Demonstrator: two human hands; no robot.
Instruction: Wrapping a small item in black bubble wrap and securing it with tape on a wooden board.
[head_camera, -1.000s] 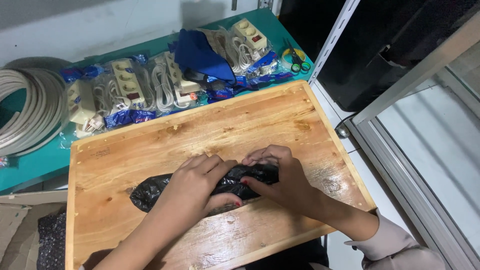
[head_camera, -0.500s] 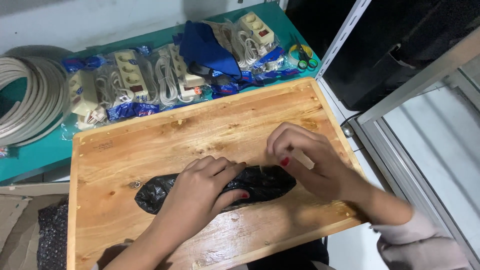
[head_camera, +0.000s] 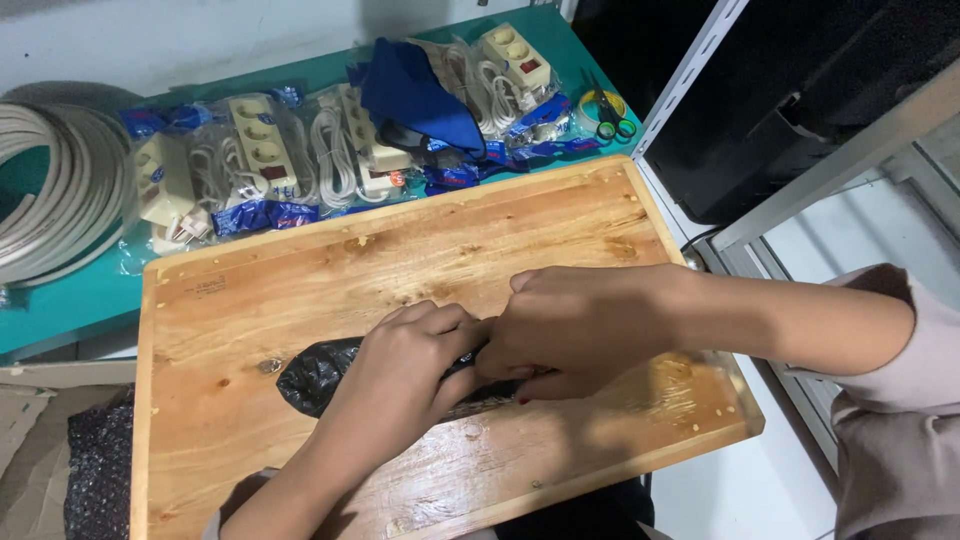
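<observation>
A long object wrapped in black plastic (head_camera: 312, 373) lies across the near half of a wooden board (head_camera: 400, 250). My left hand (head_camera: 405, 365) presses down over its middle, fingers curled on the wrap. My right hand (head_camera: 570, 330) covers its right end and grips it, meeting the left hand's fingertips. Only the crinkled left end of the black wrap shows; the rest is hidden under both hands.
Several packaged cream power strips (head_camera: 262, 150) with coiled white cords lie on the teal table (head_camera: 70, 300) behind the board, with a blue cloth (head_camera: 415, 90) and scissors (head_camera: 610, 120). A coil of white cable (head_camera: 45, 200) sits far left. A metal frame (head_camera: 830, 170) runs along the right.
My right hand lifted off the wrap half a second ago and has come back down onto its right end, close against the left hand. The left hand stayed on the object.
</observation>
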